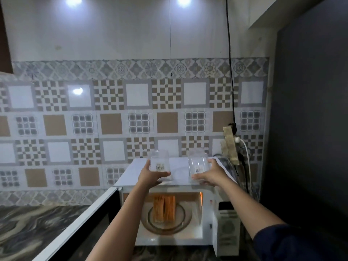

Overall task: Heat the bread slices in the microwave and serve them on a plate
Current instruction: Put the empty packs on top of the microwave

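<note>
Patterned wall tiles covered the backsplash; two ceiling lights glared on the white wall above. Black cable hung down to a power strip at right. Marbled dark surface lower left, dark grey panel far right

Microwave on counter, against tiled wall, door swung out to left. Inside, bread on turntable. On top of microwave, two tumblers: left tumbler held by left hand, right tumbler held by right hand, apart from each other. Behind right, sockets on wall with cable running up. Box just right of microwave front.
</note>
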Demonstrator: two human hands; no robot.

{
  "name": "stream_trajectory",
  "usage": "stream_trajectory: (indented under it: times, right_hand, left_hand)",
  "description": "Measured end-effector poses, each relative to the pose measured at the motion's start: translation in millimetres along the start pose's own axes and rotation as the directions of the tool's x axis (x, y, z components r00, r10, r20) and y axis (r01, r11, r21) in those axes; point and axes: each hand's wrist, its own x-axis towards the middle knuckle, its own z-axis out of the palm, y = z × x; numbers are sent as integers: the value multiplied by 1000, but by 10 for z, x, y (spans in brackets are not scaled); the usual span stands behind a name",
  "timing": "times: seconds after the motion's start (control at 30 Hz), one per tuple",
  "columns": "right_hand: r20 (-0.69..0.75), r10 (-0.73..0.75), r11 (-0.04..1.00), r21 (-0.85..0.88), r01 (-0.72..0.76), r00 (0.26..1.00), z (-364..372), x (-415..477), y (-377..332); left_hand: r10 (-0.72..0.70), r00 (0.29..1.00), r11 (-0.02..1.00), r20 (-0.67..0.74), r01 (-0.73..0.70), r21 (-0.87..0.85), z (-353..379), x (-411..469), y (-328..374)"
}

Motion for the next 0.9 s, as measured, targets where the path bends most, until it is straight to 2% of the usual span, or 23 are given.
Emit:
stream_trajectory:
  times: [0.13,0.23,0.3,0.37,0.47,0.67,0.9]
  right_hand:
    - [68,100,990,-103,-93,993,97,320,-40]
    - [63,126,974,-199,-111,990,177,490,-32]
    - [53,131,953,-281,-111,990,213,573,-22]
    - [51,139,948,-294,-118,989,239,647,-23]
    - [32,139,941,-316,-122,990,252,715,-45]
    - [12,113,947,-304,-104,993,304,754,-44]
    - [26,101,946,-311,-88,995,318,759,-49]
  left_hand:
    - [-45,999,988,27,40,151,-16,350,-22]
    - [-78,996,958,38,65,279,-11,536,-59]
    - [-91,996,927,9,81,365,-5,636,-112]
    - [-85,995,898,-55,100,428,-2,677,-150]
    - [-53,996,855,-73,83,512,0,716,-169]
    - [-21,999,854,-39,38,518,17,751,-134]
    - [3,997,842,-79,40,538,35,752,-179]
